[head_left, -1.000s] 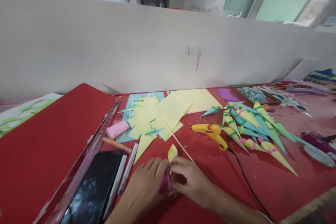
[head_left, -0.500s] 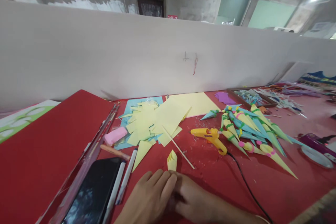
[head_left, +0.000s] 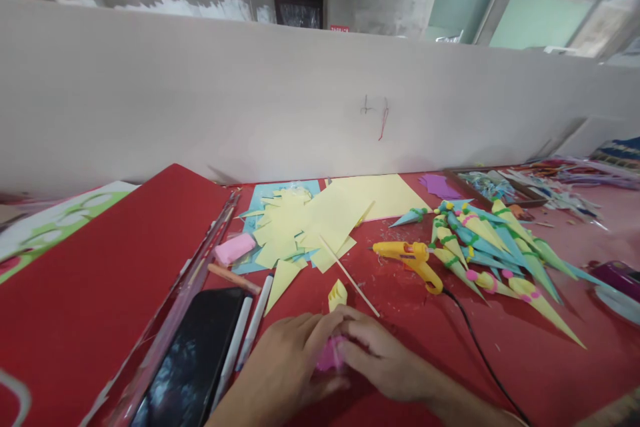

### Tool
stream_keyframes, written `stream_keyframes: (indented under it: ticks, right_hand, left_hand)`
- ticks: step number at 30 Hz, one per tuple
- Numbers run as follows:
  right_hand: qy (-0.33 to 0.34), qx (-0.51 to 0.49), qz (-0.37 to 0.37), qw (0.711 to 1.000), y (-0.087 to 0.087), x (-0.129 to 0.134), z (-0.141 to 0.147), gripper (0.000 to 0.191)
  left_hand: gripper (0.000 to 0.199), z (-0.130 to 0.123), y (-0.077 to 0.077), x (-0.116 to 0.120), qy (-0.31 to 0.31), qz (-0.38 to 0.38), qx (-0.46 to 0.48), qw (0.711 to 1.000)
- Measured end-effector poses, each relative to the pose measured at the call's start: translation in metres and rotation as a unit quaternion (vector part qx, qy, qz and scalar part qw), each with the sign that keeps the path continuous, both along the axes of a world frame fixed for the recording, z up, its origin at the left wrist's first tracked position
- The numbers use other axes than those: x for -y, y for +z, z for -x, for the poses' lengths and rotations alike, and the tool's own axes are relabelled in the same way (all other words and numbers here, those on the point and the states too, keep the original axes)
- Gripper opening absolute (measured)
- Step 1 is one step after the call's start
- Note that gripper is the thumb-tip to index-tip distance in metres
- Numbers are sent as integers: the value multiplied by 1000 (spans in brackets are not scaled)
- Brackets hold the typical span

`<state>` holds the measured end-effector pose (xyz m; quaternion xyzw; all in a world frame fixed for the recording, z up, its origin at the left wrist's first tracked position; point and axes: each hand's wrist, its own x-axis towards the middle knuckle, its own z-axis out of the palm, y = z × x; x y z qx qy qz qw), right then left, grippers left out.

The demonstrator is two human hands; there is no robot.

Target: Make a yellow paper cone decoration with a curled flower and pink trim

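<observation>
At the near edge of the table, my left hand (head_left: 293, 360) and my right hand (head_left: 377, 357) meet with curled fingers. Between them shows a bright pink soft piece (head_left: 330, 355), partly covered by the fingers; its exact kind is unclear. A small folded yellow paper cone (head_left: 338, 295) stands just beyond my fingertips, its lower end hidden behind them. Past it a thin wooden stick (head_left: 353, 280) lies across the yellow paper pieces (head_left: 285, 227). To the right lies a yellow glue gun (head_left: 407, 257) with its black cord running toward me.
Several decorated paper cones (head_left: 480, 247) are piled at right. On the left lie a black phone (head_left: 195, 353), white markers (head_left: 256, 320), a pink wrapped block (head_left: 234, 249) and a large red board (head_left: 110, 287). A white partition (head_left: 200, 93) stands behind the table.
My hands have parted slightly and the pink piece now shows between them. The whole view has shifted a little, moving the table things rightward in the picture.
</observation>
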<state>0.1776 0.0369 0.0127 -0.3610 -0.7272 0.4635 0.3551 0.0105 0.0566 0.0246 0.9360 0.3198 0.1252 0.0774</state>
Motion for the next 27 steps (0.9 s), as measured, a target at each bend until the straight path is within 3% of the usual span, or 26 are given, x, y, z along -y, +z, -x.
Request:
stream_keyframes:
  ticks: [4, 9, 14, 18, 23, 27]
  right_hand:
    - [-27, 122, -66, 990, -9, -2, -1, 10]
    - [-43, 320, -179, 930, -20, -1, 1, 12]
    - [-26, 368, -268, 890, -19, 0, 2, 11]
    - [-30, 308, -309, 899, -19, 1, 4, 26]
    - [-36, 256, -348, 901, -21, 3, 3, 35]
    - [-20, 188, -255, 948, -15, 8, 2, 26]
  left_hand:
    - [32, -1, -8, -2, 40, 0, -39, 998]
    - [31, -8, -11, 1, 75, -39, -161, 983]
    - [29, -8, -9, 3, 49, -43, -179, 982]
    - [5, 3, -1, 2, 23, 79, -64, 995]
    - [21, 10, 8, 2, 48, 188, 56, 979]
    - [31, 6, 3, 1, 30, 241, 106, 964]
